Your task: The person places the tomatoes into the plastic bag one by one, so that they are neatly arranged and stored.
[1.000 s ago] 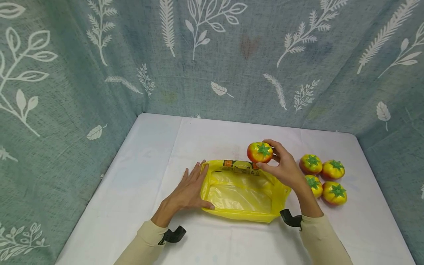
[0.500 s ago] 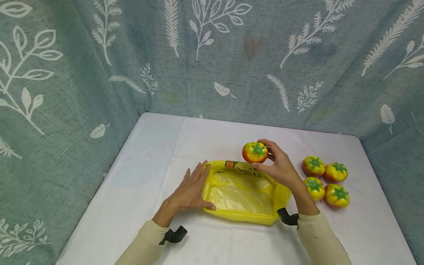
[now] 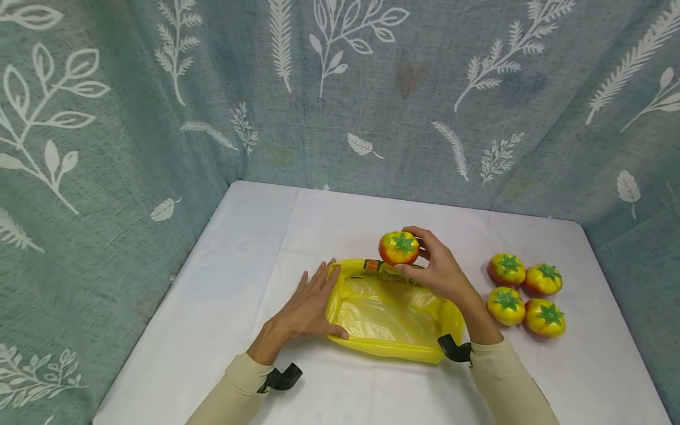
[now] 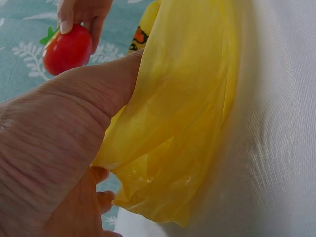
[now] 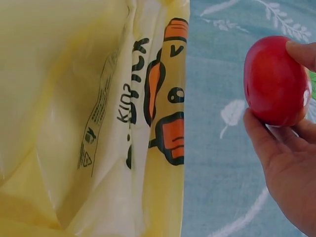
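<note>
A yellow plastic bag (image 3: 393, 349) lies on the white table with its mouth spread wide, facing up. My left hand (image 3: 305, 310) rests at its left side, fingers spread and straight, thumb by the front corner. In the left wrist view, yellow film (image 4: 182, 113) covers the thumb's tip. My right hand (image 3: 443, 270) holds a red-and-yellow toy tomato (image 3: 398, 248) with a green star-shaped top, above the bag's far rim. The right wrist view shows the tomato (image 5: 276, 81) between thumb and fingers, apart from the printed bag edge (image 5: 168, 98).
Several more toy tomatoes (image 3: 506, 270) sit grouped on the table right of the bag, near my right forearm. White cloth (image 3: 255, 236) covers the table. Leaf-patterned curtains (image 3: 372, 106) stand behind it and at both sides.
My right hand has carried the toy tomato leftward along the bag's far rim. My left hand keeps its place at the bag's left side. The head view has shifted slightly.
</note>
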A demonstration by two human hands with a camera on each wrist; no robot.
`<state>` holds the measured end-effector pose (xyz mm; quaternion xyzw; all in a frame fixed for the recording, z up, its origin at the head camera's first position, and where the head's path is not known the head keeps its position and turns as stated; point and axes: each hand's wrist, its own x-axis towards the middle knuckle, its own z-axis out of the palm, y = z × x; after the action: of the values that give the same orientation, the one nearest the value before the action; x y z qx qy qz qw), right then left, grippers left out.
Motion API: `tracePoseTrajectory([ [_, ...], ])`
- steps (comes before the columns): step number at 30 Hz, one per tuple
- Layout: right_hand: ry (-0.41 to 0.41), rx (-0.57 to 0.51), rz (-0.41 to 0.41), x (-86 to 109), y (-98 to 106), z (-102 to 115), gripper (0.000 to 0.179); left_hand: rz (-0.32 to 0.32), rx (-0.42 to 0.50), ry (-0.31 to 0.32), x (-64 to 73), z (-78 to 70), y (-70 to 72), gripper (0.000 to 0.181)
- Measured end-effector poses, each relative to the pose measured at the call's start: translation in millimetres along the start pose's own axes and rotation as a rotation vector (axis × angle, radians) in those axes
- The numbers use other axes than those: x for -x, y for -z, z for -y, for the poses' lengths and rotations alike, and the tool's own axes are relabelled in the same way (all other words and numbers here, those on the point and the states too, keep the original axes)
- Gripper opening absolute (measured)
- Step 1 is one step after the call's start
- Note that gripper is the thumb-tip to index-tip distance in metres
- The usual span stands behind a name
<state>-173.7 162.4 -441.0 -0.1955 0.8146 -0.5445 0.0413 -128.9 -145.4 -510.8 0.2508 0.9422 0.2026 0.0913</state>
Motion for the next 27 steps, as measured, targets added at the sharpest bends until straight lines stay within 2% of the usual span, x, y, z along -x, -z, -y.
tracePoseTrajectory([
  [7, 0.001, -0.019, 0.022, -3.6, -6.3, 0.1, 0.073, 0.016, 0.000, 0.013, 1.1, 0.8, -0.2, 0.143],
  [12, -0.005, -0.047, 0.041, -6.2, -11.9, 0.7, 0.073, 0.005, -0.003, -0.004, 1.2, 2.9, -2.1, 0.143],
  [19, 0.016, -0.027, 0.058, -9.2, -20.1, -0.3, 0.074, -0.009, -0.005, -0.028, 2.8, 0.9, 0.3, 0.142],
  [27, 0.006, -0.010, 0.076, -10.8, -23.4, 0.5, 0.075, -0.010, 0.001, -0.020, 3.8, 0.0, 1.2, 0.142],
])
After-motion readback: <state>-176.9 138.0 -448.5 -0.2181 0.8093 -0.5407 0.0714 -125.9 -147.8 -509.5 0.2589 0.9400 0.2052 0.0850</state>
